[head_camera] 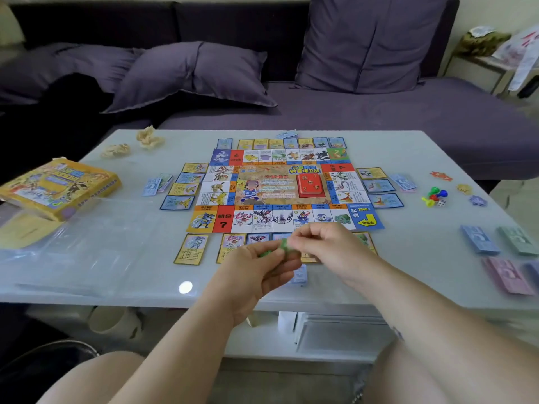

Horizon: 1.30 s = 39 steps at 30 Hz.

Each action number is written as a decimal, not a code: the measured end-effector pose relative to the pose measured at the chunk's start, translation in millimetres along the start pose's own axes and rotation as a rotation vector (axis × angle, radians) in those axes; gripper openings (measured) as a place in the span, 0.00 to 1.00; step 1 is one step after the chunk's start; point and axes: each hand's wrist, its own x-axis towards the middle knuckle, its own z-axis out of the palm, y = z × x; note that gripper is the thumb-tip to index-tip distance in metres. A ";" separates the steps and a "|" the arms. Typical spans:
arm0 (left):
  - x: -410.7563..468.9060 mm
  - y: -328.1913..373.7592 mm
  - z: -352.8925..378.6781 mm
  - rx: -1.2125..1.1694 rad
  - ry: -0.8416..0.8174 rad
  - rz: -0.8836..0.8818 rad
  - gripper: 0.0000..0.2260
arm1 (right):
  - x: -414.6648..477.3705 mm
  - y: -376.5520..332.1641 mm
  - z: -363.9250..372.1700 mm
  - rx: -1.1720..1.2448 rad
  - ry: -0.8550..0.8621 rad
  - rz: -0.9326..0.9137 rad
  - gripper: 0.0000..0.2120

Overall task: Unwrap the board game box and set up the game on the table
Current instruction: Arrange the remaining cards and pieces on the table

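Observation:
The colourful game board (280,188) lies flat in the middle of the white table (122,266), ringed by property cards (191,248). A red card deck (310,185) sits on the board's centre. Just before the board's near edge my left hand (256,272) holds small green pieces (281,245) in its curled fingers. My right hand (323,246) pinches at the same green pieces from the right. The yellow game box (58,188) lies at the table's left.
Clear plastic wrap (73,252) lies before the box. Crumpled paper (148,137) sits at the far left. Coloured pawns and a die (434,196) and paper money stacks (479,239) lie at the right. A purple sofa with cushions (204,74) stands behind the table.

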 end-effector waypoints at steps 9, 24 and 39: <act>3.4 15.8 -25.9 -0.435 0.231 0.031 0.10 | 1.5 2.1 6.9 -0.406 -0.076 -0.013 0.04; 17.8 6.8 14.3 0.042 -0.125 -0.046 0.09 | 6.9 -11.5 -16.0 -0.300 -0.049 -0.007 0.04; 129.1 48.7 114.1 -0.032 -0.136 -0.009 0.06 | 92.6 31.8 -204.2 -0.417 0.550 0.061 0.03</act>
